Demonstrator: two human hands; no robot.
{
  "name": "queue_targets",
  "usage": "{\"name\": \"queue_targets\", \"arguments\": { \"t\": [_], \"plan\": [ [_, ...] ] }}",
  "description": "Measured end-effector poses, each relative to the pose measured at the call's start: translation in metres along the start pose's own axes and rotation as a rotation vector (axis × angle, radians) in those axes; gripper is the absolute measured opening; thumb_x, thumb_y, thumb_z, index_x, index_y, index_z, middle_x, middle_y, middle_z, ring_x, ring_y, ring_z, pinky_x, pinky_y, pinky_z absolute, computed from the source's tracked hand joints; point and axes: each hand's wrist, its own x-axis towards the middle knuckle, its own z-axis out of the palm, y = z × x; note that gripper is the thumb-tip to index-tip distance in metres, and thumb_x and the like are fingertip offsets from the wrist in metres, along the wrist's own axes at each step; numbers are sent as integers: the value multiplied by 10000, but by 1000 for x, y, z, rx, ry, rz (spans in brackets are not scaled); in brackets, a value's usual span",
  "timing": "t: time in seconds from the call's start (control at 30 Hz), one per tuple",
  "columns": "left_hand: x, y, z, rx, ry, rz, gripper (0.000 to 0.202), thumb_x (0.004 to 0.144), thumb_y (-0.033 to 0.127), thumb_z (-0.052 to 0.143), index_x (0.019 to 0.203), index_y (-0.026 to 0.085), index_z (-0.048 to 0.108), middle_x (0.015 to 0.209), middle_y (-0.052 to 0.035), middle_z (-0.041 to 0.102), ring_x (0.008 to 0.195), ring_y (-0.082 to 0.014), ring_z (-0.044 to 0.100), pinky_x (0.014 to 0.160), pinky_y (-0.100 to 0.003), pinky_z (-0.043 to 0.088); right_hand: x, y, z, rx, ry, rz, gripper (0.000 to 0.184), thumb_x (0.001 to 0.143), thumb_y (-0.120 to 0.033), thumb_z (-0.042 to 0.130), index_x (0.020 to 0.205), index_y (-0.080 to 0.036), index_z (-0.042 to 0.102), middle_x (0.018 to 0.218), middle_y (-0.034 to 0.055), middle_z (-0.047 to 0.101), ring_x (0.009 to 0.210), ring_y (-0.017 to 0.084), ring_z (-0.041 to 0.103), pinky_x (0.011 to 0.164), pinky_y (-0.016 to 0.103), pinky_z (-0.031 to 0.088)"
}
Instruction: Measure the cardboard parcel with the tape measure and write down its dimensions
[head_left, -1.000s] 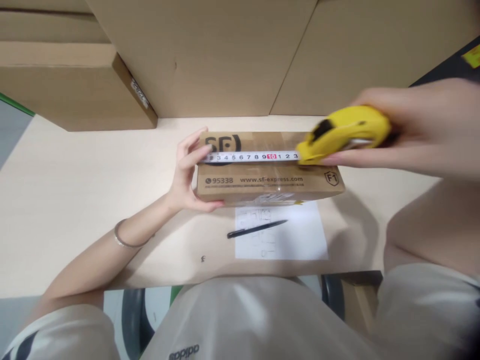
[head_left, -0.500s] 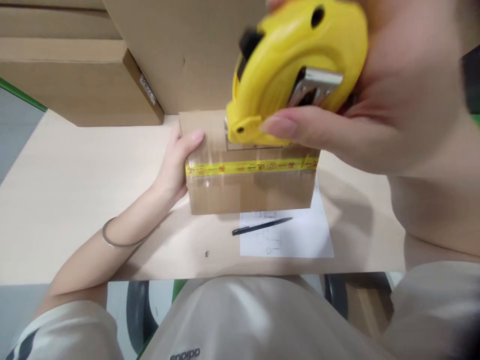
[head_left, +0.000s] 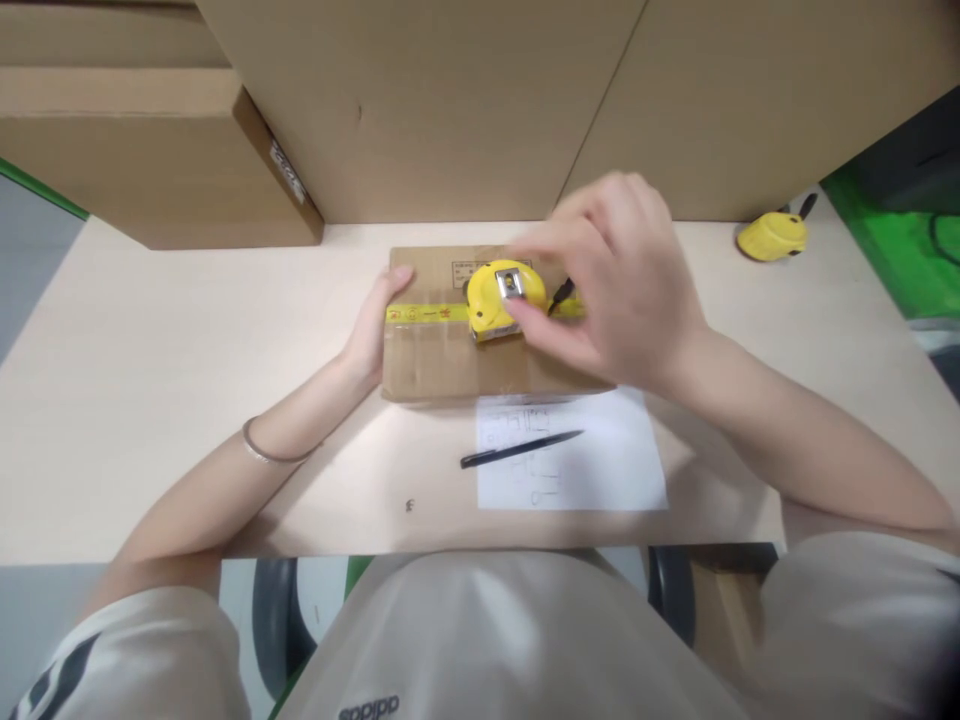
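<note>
A small cardboard box [head_left: 427,365] with yellow printed tape across its top rests on the table. My left hand [head_left: 373,325] grips its left end, thumb on the top face and the other fingers hidden at the side. Over the box's top is a yellow tape measure [head_left: 491,295] with a metal belt clip. Its case is pinched by my right hand [head_left: 626,285], thumb by the clip and fingers bent, slightly blurred. No blade shows pulled out. Whether the case touches the box I cannot tell.
White paper [head_left: 600,470] with handwriting lies in front of the box, a black pen [head_left: 521,449] across it. A second yellow tape measure [head_left: 772,237] sits at the back right. Large cardboard boxes [head_left: 450,110] line the table's back, with more boxes [head_left: 135,180] at the left.
My right hand has brought the tape measure down and away from the camera to just over the box. The box sits slightly farther right and looks flatter; my left hand still holds it.
</note>
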Motion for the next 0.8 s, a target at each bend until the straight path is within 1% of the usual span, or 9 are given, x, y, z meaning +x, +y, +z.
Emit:
{"name": "queue_targets", "arguments": {
  "t": [0.07,0.1,0.13,0.2,0.33,0.47,0.57,0.7,0.8],
  "plan": [
    [3,-4,-1,-32,-2,8,458,882,542,553,1160,189,639,1035,-73,786,1178,-344,694,1017,-477,589,-24,-22,-13,50,-128,-184,138,861,-258,525,752,-200,586,655,12,538,551,146,425,526,310,244],
    [4,-6,-2,-48,-16,3,483,885,569,533,1165,191,641,1041,-71,783,1184,-342,691,1005,-476,595,-38,-34,-16,94,-210,-229,108,822,-242,533,732,-203,579,579,-8,501,480,136,369,488,314,190],
    [4,-8,-3,-59,-34,-8,507,889,597,510,1165,193,646,1045,-67,779,1192,-341,687,995,-480,600,-54,-44,-16,79,-281,-240,83,808,-231,542,776,-193,609,551,-11,492,454,139,369,477,322,166],
    [5,-11,-4,-72,-61,-31,545,900,638,463,1156,197,657,1054,-57,770,1205,-339,679,984,-492,606,-84,-60,-8,-83,-406,-192,194,735,-129,572,905,-140,663,536,-3,501,430,148,390,481,320,138],
    [5,-14,-7,-59,-73,-30,580,914,672,410,1152,207,661,1058,-55,759,1213,-341,672,975,-511,609,-119,-65,24,-299,-516,-128,264,590,84,543,697,-156,566,533,14,488,428,142,420,515,320,127],
    [5,-14,-8,-20,-56,-28,614,913,694,382,1162,206,661,1049,-57,754,1235,-349,655,973,-517,609,-120,-53,38,-212,-411,-179,240,702,57,514,705,-183,514,526,0,477,462,144,431,531,315,173],
    [5,-14,-7,-13,-86,-18,614,913,687,371,1177,212,656,1071,-52,746,1260,-344,640,999,-511,596,-114,-46,40,22,-255,-181,188,818,-40,468,719,-196,500,529,-12,503,465,135,409,541,301,219],
    [5,-13,-7,-73,-107,-13,579,920,647,405,1211,209,647,1168,-61,733,1281,-336,624,1036,-507,576,-118,-47,51,495,-165,-42,165,898,-199,484,733,-202,495,565,-32,555,479,105,449,525,250,299],
    [5,-13,-9,-90,-81,-15,543,922,628,443,1182,204,660,1192,-66,737,1302,-338,607,1065,-497,558,-129,-51,63,605,-117,92,188,945,-301,563,784,-206,538,568,-50,577,477,82,499,508,209,344]
  ]
}}
